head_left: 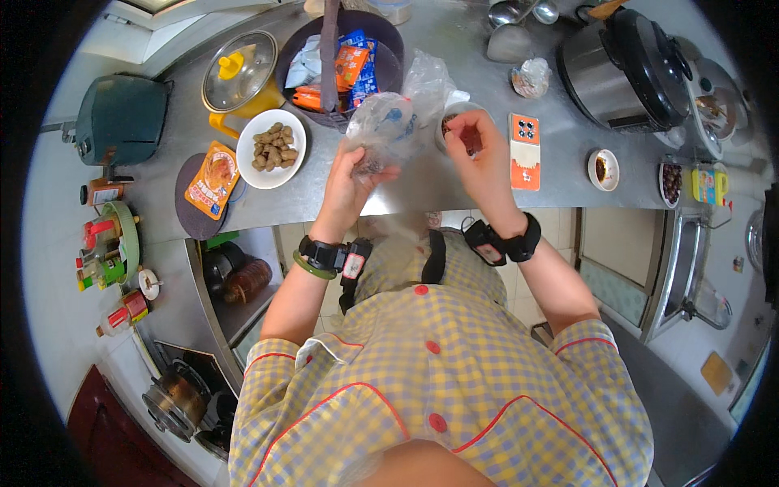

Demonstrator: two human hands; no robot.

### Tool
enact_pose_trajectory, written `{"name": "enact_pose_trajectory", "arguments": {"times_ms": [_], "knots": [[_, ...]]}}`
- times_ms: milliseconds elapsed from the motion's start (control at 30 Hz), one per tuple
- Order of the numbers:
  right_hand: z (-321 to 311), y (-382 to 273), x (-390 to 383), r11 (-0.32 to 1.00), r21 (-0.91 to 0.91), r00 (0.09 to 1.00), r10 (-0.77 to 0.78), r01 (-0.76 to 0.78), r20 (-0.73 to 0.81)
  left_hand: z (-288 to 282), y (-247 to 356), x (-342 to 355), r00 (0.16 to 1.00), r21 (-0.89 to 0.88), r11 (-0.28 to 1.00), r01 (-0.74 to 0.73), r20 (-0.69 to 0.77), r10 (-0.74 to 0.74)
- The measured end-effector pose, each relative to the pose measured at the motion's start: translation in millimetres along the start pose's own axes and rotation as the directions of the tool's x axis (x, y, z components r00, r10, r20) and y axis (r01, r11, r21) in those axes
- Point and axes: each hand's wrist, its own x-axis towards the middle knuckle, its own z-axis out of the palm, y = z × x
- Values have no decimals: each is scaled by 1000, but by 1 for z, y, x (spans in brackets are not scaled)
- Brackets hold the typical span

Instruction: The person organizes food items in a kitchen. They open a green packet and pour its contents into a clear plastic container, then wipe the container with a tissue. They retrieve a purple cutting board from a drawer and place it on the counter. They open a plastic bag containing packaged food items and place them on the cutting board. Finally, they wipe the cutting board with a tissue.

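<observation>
The left hand (346, 183) holds a clear plastic bag (380, 122) in its grip, above the tabletop (568, 166). The right hand (485, 169) partly covers a small bowl (461, 107); whether its narrow grip holds anything, I cannot tell. Farther back stands a dark basket (391, 55) of packets (352, 66).

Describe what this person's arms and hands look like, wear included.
The left hand and right hand are gloveless. Each wrist has a black strap with a pale-labelled device; a green bangle circles the left. Checked yellow-and-grey sleeves, trimmed red, reach the elbows.
</observation>
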Motion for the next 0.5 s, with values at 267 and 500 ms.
{"name": "enact_pose_trajectory", "arguments": {"times_ms": [267,500], "knots": [[30,30,23,954,-277,986,-80,118,145,33,16,-16,983,192,973,-129,152,101],[18,-23,28,841,-411,930,-366,351,46,-3,0,-6,989,524,852,-14,130,-64]]}}
